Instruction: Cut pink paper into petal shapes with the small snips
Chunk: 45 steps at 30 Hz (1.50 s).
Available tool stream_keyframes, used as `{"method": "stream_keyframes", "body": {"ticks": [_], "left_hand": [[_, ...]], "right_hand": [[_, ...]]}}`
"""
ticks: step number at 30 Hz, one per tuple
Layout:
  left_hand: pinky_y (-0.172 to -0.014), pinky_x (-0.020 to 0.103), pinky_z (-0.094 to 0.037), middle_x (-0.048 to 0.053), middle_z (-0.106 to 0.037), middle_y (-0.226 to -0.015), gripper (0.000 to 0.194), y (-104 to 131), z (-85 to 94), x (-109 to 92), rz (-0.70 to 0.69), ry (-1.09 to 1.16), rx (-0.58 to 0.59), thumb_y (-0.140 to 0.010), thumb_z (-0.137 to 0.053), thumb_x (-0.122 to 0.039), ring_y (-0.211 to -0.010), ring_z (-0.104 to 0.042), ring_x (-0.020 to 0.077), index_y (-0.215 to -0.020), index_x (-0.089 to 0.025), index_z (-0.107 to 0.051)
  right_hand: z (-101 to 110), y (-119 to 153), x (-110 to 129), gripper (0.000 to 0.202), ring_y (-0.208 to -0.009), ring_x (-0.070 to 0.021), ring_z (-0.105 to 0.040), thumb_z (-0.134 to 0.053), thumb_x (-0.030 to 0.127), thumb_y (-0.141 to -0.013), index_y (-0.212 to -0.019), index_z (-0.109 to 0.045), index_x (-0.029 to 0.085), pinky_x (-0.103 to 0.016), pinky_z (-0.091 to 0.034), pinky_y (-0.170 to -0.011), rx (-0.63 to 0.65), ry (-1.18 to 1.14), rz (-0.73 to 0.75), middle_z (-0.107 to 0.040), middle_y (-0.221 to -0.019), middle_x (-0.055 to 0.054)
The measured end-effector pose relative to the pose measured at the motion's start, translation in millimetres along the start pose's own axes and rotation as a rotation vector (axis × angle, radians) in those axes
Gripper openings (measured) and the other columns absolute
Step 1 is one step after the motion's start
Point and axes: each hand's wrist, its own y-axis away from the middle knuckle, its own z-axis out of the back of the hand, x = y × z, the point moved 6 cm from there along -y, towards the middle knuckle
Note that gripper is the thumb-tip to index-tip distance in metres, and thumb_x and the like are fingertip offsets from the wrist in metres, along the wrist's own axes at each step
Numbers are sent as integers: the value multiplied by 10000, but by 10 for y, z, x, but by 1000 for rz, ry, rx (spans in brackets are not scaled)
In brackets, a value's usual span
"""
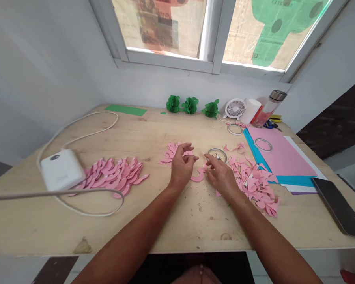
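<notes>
My left hand (181,165) hovers over the middle of the wooden table (154,221), fingers curled and apart, thumb near the forefinger, nothing clearly in it. My right hand (220,173) lies beside it, fingertips touching a curved pink paper piece (198,176) on the table. Behind my left hand is a small heap of pink cut shapes (170,153). A larger pile of pink petals (115,175) lies to the left. Pink offcuts (257,183) are scattered to the right of my right hand. A tape ring (217,154) lies just beyond my fingers.
A white power box (61,169) with a looping cable (77,139) sits at the left. Three green paper balls (191,105), a small fan (235,108), a bottle (269,108) and a green sheet (126,110) line the back. Pink and blue sheets (279,156) and a dark phone (339,207) lie right.
</notes>
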Motion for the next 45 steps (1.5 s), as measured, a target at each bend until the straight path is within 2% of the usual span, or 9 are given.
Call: {"method": "stream_keyframes", "body": {"ticks": [5, 12, 21, 26, 32, 40, 45], "left_hand": [[-666, 264, -538, 44, -569, -1028, 379, -35, 48, 32, 57, 31, -68, -701, -472, -81, -667, -633, 90, -1059, -206, -500], [-549, 247, -499, 55, -567, -1070, 462, 24, -11, 105, 82, -140, 35, -679, -488, -72, -650, -624, 120, -1108, -243, -497], [-657, 317, -499, 72, -565, -1124, 531, 63, -60, 128, 51, -335, 92, -674, -486, -70, -789, -599, 177, -1167, -265, -473], [-729, 338, -487, 65, -549, -1152, 534, 66, -71, 160, 102, -344, 137, -690, -477, -86, -802, -604, 165, -1194, -261, -443], [-729, 325, -483, 71, -541, -1153, 540, 56, -74, 206, 144, -319, 147, -692, -478, -93, -798, -613, 159, -1203, -257, -431], [-689, 306, -487, 77, -543, -1137, 533, 45, -73, 250, 147, -260, 138, -695, -495, -107, -757, -616, 147, -1204, -252, -435], [-684, 313, -499, 71, -559, -1119, 545, 41, -78, 262, 132, -266, 126, -672, -490, -81, -721, -604, 138, -1189, -247, -447]], "right_hand": [[-38, 4, 4, 541, -842, -205, -591, -492, 138, -777, -1304, -401, 219, -301, -447, -678, 22, 99, -28, -653, -979, -75], [-37, 6, -7, 482, -789, -223, -607, -462, 157, -807, -1284, -420, 218, -286, -414, -602, 55, 212, -93, -675, -895, -77], [-82, 19, 27, 516, -881, -221, -595, -427, 139, -827, -1334, -360, 203, -312, -447, -694, 84, 106, -69, -670, -931, -64], [-102, 19, 20, 544, -932, -201, -581, -427, 137, -823, -1354, -331, 206, -320, -448, -793, 99, 4, -74, -669, -970, -45], [-114, 20, -10, 573, -957, -200, -577, -425, 127, -812, -1369, -316, 209, -348, -443, -851, 88, -88, -96, -670, -980, -45], [-151, 20, -76, 647, -863, -184, -606, -451, 115, -775, -1383, -270, 242, -333, -472, -777, 68, -239, -131, -668, -963, -38], [-198, 12, -104, 625, -803, -181, -611, -473, 141, -774, -1367, -297, 234, -322, -474, -729, 32, -237, -153, -666, -909, -31]]}}
